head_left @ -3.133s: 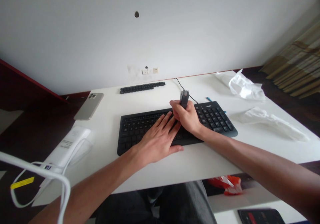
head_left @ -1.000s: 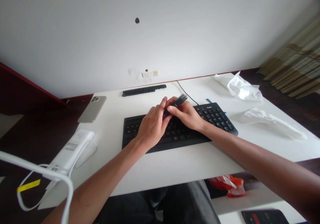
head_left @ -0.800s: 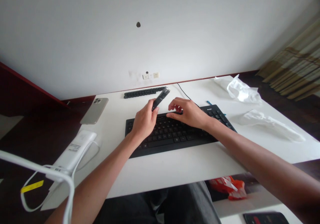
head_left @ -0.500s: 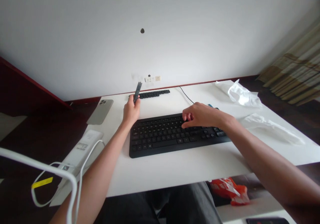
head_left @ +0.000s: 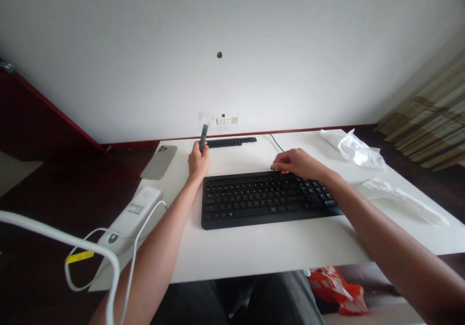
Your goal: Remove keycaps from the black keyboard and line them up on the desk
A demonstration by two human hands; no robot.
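Observation:
A black keyboard (head_left: 250,204) lies on the white desk in front of me. Held upright in the closed fingers of my left hand (head_left: 198,162) is a slim dark strip (head_left: 204,135), whose exact kind I cannot make out. My right hand (head_left: 296,164) is over the keyboard's upper right edge. Between its thumb and fingers it pinches a small black keycap (head_left: 273,168). Rows of loose black keycaps (head_left: 230,142) are lined up at the back of the desk, beyond the left hand.
To the left are a phone (head_left: 160,162) and a white power strip (head_left: 132,216) with white cables. Crumpled clear plastic bags (head_left: 359,148) lie on the right. A black cable (head_left: 276,142) runs behind the keyboard. A red bag (head_left: 337,288) is below the desk's front edge.
My right hand has lifted from the keys to the keyboard's upper edge, and a small keycap now shows in its fingers. The left hand still holds the strip. The whole view has shifted slightly.

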